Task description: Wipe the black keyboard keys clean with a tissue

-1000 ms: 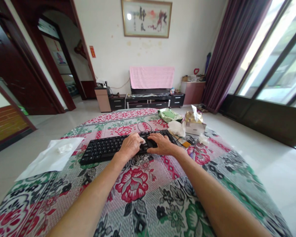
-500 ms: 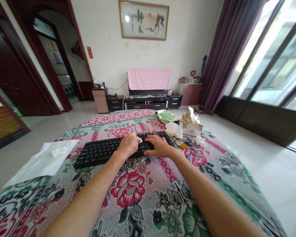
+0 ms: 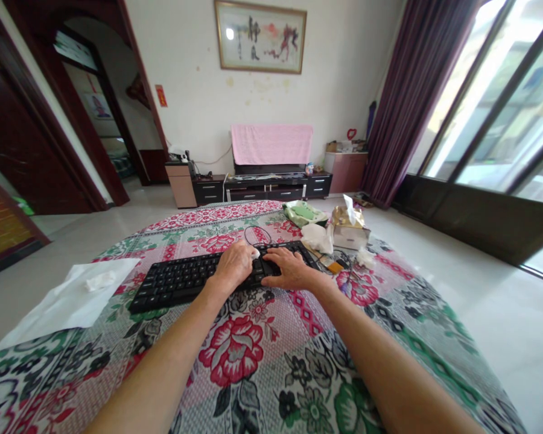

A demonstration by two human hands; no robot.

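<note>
A black keyboard [image 3: 176, 278] lies at a slant across the flowered tablecloth [image 3: 235, 349]. My left hand [image 3: 234, 264] is closed over its middle-right part, with a small wad of white tissue [image 3: 256, 254] poking out by the fingertips. Just to the right, my right hand [image 3: 289, 268] rests on the keyboard's right end, palm down, fingers spread and thumb pointing left. Both hands cover some of the keys. Behind the keyboard loops a thin black cable [image 3: 257, 232].
A white sheet [image 3: 67, 304] with crumpled tissue [image 3: 100, 281] lies at left. On the right are a tissue box [image 3: 352, 236], a white crumpled bag [image 3: 317, 238], a green packet [image 3: 303, 212], an orange piece [image 3: 335, 267] and tangled dark cables [image 3: 344, 259].
The whole view has shifted slightly, so things sit a little further left. Both hands keep nearly the same place on the keyboard; the left still grips the tissue.
</note>
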